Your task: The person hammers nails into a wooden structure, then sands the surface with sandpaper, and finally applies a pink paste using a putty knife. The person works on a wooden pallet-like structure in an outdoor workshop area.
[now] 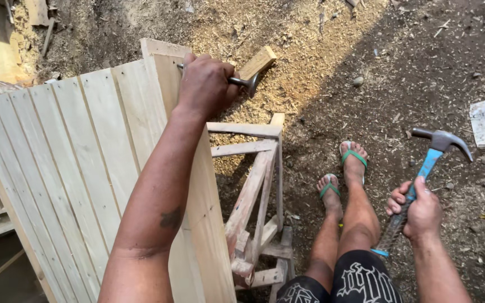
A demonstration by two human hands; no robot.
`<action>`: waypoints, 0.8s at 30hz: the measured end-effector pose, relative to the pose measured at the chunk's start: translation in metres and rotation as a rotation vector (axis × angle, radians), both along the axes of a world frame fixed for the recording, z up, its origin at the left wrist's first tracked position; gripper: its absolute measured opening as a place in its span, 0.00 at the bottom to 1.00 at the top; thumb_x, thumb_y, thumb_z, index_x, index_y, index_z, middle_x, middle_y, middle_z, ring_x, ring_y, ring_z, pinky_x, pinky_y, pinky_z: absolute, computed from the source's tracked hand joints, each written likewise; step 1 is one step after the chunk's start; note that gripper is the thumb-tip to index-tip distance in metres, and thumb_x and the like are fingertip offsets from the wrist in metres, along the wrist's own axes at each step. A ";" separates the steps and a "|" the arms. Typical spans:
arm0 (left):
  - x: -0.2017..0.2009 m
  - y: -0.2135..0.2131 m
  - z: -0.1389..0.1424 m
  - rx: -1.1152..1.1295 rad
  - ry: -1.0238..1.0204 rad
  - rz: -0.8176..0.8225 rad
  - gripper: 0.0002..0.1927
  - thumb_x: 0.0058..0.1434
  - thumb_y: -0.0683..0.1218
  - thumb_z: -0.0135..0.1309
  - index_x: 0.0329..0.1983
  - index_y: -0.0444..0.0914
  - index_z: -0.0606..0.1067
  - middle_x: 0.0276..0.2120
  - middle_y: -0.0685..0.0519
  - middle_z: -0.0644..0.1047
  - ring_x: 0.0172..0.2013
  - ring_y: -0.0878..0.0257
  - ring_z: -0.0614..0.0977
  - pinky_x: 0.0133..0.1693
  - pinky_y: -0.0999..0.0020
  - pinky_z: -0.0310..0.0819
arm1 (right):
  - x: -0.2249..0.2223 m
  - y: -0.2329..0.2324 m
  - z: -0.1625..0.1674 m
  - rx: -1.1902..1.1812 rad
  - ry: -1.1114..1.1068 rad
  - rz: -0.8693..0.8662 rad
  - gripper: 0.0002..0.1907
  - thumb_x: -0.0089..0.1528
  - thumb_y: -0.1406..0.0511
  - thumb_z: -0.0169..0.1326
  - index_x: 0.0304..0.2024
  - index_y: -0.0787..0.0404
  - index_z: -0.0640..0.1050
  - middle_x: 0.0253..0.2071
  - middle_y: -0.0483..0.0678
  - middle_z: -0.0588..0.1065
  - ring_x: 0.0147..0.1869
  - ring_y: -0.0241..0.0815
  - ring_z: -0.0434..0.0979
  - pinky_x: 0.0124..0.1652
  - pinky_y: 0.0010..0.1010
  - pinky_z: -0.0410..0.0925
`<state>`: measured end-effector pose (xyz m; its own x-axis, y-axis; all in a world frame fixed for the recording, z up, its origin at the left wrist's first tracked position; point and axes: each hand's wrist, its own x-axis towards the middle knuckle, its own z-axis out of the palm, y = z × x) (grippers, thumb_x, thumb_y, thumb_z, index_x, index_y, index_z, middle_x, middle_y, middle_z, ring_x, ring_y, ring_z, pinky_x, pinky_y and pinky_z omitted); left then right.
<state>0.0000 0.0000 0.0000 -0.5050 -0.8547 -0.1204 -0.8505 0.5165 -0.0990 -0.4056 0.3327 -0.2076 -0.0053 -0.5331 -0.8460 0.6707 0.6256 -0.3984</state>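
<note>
Left hand (204, 84) grips metal chisel (242, 82) against far edge of plank panel (79, 151); right hand (419, 212) holds blue-handled claw hammer (430, 163) low, apart; wooden trestle (256, 196) beside panel; sawdust-strewn ground (321, 62).

Harsh sunlight upper left, deep shade right, perhaps slight edge distortion.

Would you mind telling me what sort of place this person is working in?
Probably an outdoor, makeshift carpentry yard: sawdust covers the bare dirt ground, a pale plank panel rests on a rough wooden trestle, and the right hand holds a claw hammer.
</note>
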 end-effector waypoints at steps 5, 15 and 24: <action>-0.007 -0.001 0.000 -0.056 0.124 0.032 0.16 0.65 0.48 0.58 0.19 0.46 0.76 0.20 0.56 0.76 0.26 0.62 0.74 0.40 0.61 0.61 | 0.022 -0.017 0.021 -0.045 -0.076 0.031 0.24 0.77 0.49 0.36 0.37 0.58 0.67 0.23 0.44 0.62 0.23 0.39 0.61 0.26 0.34 0.61; 0.006 -0.008 0.005 -0.086 0.254 0.097 0.19 0.69 0.46 0.55 0.19 0.47 0.75 0.16 0.58 0.72 0.20 0.65 0.67 0.37 0.63 0.60 | 0.039 -0.084 0.092 -0.217 0.085 0.169 0.23 0.75 0.50 0.40 0.37 0.61 0.68 0.25 0.48 0.64 0.23 0.41 0.64 0.25 0.35 0.63; 0.000 -0.018 0.000 -0.055 0.310 0.221 0.21 0.71 0.48 0.57 0.19 0.44 0.74 0.14 0.56 0.68 0.18 0.65 0.65 0.33 0.64 0.61 | 0.091 -0.157 0.154 -0.953 -0.073 -0.742 0.30 0.78 0.44 0.31 0.34 0.58 0.67 0.22 0.44 0.63 0.20 0.36 0.64 0.24 0.34 0.63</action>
<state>0.0001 -0.0179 0.0002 -0.3128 -0.9480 0.0584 -0.9348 0.3181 0.1582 -0.3147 0.1753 -0.0533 -0.5427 -0.8304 -0.1261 0.7821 -0.4449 -0.4362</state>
